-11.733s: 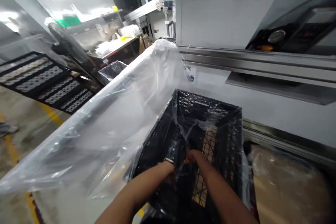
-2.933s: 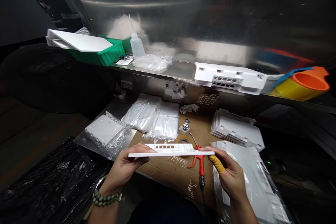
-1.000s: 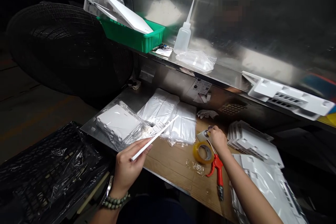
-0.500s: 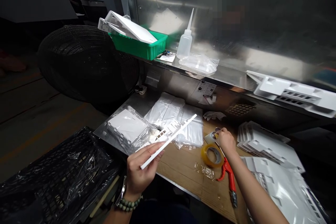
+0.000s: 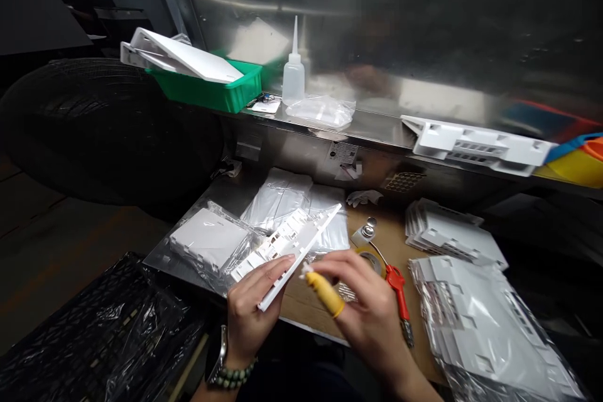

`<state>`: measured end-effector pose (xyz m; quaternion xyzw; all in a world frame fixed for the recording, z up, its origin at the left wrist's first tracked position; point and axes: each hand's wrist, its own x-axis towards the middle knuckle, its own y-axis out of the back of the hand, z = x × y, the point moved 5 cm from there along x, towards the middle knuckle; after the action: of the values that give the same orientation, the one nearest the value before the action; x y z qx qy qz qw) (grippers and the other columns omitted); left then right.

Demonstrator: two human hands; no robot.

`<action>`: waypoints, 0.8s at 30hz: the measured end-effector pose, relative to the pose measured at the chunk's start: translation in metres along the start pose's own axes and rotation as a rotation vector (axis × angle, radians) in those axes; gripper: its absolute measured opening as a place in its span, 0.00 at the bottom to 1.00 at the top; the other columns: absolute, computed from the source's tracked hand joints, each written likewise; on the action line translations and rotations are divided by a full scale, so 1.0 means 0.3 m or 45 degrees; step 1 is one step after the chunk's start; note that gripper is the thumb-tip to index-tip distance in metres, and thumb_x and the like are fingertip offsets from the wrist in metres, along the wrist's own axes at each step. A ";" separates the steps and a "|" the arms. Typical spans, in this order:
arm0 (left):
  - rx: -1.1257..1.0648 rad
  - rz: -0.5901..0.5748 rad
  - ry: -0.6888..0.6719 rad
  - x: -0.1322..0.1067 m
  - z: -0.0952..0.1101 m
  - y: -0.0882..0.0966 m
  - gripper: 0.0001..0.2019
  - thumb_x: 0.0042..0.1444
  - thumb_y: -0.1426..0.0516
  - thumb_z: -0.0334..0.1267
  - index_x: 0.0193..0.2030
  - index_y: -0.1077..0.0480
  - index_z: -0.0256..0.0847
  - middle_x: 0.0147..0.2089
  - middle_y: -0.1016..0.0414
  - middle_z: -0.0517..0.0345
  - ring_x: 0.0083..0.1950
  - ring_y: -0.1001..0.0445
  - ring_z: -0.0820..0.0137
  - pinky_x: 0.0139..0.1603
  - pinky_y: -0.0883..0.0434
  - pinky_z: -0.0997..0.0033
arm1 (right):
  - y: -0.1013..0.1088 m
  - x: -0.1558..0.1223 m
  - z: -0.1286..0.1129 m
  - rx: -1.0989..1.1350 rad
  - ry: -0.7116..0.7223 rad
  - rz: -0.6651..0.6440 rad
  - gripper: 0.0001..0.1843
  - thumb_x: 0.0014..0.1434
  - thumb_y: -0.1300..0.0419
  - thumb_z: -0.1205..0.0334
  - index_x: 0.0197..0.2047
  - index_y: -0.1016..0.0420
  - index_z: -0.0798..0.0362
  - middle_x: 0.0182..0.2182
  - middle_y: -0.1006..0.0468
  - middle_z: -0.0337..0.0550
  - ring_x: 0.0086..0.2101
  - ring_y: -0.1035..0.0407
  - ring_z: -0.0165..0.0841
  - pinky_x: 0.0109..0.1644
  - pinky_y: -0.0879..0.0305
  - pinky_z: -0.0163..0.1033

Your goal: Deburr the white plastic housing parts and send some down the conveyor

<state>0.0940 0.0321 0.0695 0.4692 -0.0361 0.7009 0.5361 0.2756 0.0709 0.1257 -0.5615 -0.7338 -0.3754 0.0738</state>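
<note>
My left hand (image 5: 257, 295) is closed on the lower edge of a thin white plastic panel (image 5: 315, 235), which is tilted up and seen nearly edge-on. My right hand (image 5: 370, 311) is just right of the panel, its thumb in a yellow finger cot (image 5: 325, 292). A small white wad (image 5: 306, 269) is pinched at the tip of that thumb; its material is too small to make out. Beyond the right hand stands a small dispenser bottle (image 5: 366, 232) with a metal top. A roll of yellowish tape (image 5: 372, 257) is partly hidden behind the fingers.
A red air gun (image 5: 398, 292) lies right of the tape. White panels are stacked at right (image 5: 452, 232), with bagged panels (image 5: 480, 314) nearer. Clear bags (image 5: 277, 198) and a wrapped panel (image 5: 210, 235) lie left. The shelf holds a green bin (image 5: 211, 93) and spout bottle (image 5: 294, 80).
My right hand has come from the dispenser bottle back toward the panel, now with the white wad at its thumb. The view has turned right; my left hand keeps its hold.
</note>
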 end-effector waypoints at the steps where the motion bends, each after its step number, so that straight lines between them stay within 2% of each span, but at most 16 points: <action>1: 0.000 -0.016 -0.014 0.002 0.005 -0.007 0.25 0.59 0.42 0.18 0.61 0.27 0.41 0.56 0.18 0.53 0.58 0.21 0.66 0.60 0.24 0.66 | -0.026 0.000 -0.028 0.014 0.011 0.000 0.10 0.66 0.39 0.69 0.49 0.22 0.50 0.41 0.21 0.43 0.40 0.26 0.32 0.43 0.29 0.35; 3: 0.000 -0.025 -0.036 0.006 0.013 -0.014 0.25 0.59 0.42 0.18 0.61 0.27 0.41 0.56 0.18 0.53 0.58 0.21 0.65 0.61 0.24 0.65 | -0.053 0.003 -0.034 -0.029 -0.012 0.038 0.08 0.66 0.39 0.70 0.47 0.22 0.52 0.39 0.22 0.44 0.38 0.26 0.32 0.41 0.30 0.36; 7: -0.013 -0.051 -0.034 0.008 0.015 -0.023 0.25 0.59 0.43 0.18 0.61 0.27 0.43 0.56 0.18 0.54 0.57 0.20 0.64 0.60 0.23 0.63 | -0.059 -0.003 -0.012 -0.149 -0.063 0.141 0.06 0.67 0.40 0.69 0.43 0.22 0.53 0.36 0.23 0.44 0.33 0.28 0.31 0.37 0.32 0.35; 12: -0.070 -0.035 0.009 0.001 0.007 -0.021 0.24 0.61 0.41 0.21 0.61 0.27 0.44 0.55 0.18 0.53 0.56 0.20 0.64 0.58 0.23 0.64 | -0.087 -0.013 -0.052 -0.085 0.039 0.028 0.07 0.67 0.40 0.69 0.45 0.22 0.53 0.36 0.22 0.45 0.35 0.27 0.33 0.38 0.30 0.36; 17: -0.071 -0.029 0.016 -0.007 0.005 -0.025 0.25 0.59 0.41 0.18 0.60 0.26 0.44 0.55 0.18 0.54 0.56 0.20 0.65 0.59 0.23 0.65 | -0.048 0.002 -0.013 -0.202 -0.075 0.224 0.06 0.67 0.41 0.69 0.42 0.22 0.51 0.34 0.23 0.43 0.33 0.28 0.32 0.36 0.31 0.36; 22: -0.127 -0.061 0.037 -0.002 0.000 -0.023 0.23 0.60 0.41 0.22 0.60 0.27 0.44 0.55 0.18 0.54 0.56 0.20 0.66 0.59 0.24 0.68 | -0.090 -0.004 -0.049 -0.113 0.069 0.031 0.07 0.67 0.41 0.70 0.45 0.23 0.54 0.36 0.22 0.47 0.35 0.26 0.34 0.38 0.29 0.37; 24: -0.115 -0.026 0.018 0.000 -0.002 -0.015 0.23 0.60 0.40 0.20 0.60 0.26 0.44 0.54 0.17 0.54 0.56 0.19 0.66 0.59 0.23 0.68 | -0.075 0.009 -0.027 -0.147 0.056 0.066 0.06 0.67 0.40 0.69 0.44 0.23 0.54 0.35 0.22 0.45 0.35 0.27 0.33 0.38 0.30 0.36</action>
<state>0.0973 0.0343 0.0670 0.4400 -0.0593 0.6963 0.5640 0.2523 0.0659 0.1223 -0.5752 -0.6943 -0.4272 0.0672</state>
